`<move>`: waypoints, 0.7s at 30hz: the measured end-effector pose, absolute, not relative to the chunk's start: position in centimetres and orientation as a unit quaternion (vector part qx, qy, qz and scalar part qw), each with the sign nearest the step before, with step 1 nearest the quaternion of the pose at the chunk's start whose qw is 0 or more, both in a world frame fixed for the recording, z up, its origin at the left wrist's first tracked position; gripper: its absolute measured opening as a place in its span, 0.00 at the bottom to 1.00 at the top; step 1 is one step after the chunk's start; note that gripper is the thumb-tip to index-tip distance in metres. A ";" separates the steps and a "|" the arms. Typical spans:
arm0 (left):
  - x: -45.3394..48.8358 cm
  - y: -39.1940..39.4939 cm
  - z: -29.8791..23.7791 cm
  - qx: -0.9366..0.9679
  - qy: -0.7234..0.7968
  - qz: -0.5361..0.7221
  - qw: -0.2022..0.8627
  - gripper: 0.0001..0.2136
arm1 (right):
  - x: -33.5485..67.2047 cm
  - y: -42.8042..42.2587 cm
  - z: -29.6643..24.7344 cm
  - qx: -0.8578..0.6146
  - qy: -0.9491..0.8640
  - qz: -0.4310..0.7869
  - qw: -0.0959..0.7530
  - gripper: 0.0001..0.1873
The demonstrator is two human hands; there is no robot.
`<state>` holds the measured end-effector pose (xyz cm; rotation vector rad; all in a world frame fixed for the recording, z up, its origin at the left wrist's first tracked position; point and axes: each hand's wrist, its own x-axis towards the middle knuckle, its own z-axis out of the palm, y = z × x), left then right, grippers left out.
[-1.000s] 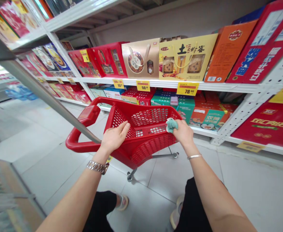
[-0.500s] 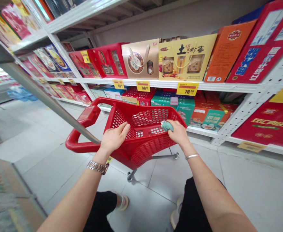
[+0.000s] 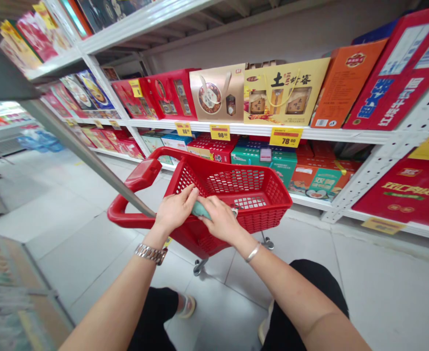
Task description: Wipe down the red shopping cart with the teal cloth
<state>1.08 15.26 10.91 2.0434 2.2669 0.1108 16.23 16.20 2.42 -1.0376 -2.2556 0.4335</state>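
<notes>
far left: grey metal bar [image 3: 86, 151] slanted down across the view, ending just over the basket handle. below it, white floor tiles [image 3: 86, 253] ran under everything. red wheeled shopping basket [image 3: 236, 183] stood beside the shelf, red handle [image 3: 141, 176] toward the left.

left hand [image 3: 173, 210], silver wristwatch [image 3: 150, 253] on the wrist: lay on the near rim of the basket, released, fingers loose, not clenched, just beside the cloth.

crumpled teal cloth [image 3: 200, 210]: between both hands, at the near rim, partly hidden by the fingers.

right hand [image 3: 219, 219], thin silver bangle [image 3: 253, 252] on the wrist: grasped the cloth, fingers closed over it.

behind the basket, along the white steel shelf [image 3: 258, 129]: tan gift box [image 3: 216, 92], 98.00 price tag [image 3: 219, 132], yellow gift box [image 3: 286, 91], 78.00 price tag [image 3: 285, 137], orange box [image 3: 346, 83], red box [image 3: 397, 73].
</notes>
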 end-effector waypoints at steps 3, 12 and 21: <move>0.7 15.2 10.8 0.662 0.746 0.047 0.045 0.25 | 15.5 15.7 2.6 -0.416 -0.850 0.148 0.287 0.30; 0.3 13.8 10.6 0.679 0.730 0.059 0.053 0.26 | 23.0 14.8 -0.1 -0.440 -0.845 0.109 0.283 0.27; -0.4 13.1 10.0 0.714 0.695 0.069 0.054 0.27 | 35.5 12.3 -3.1 -0.461 -0.830 0.061 0.307 0.26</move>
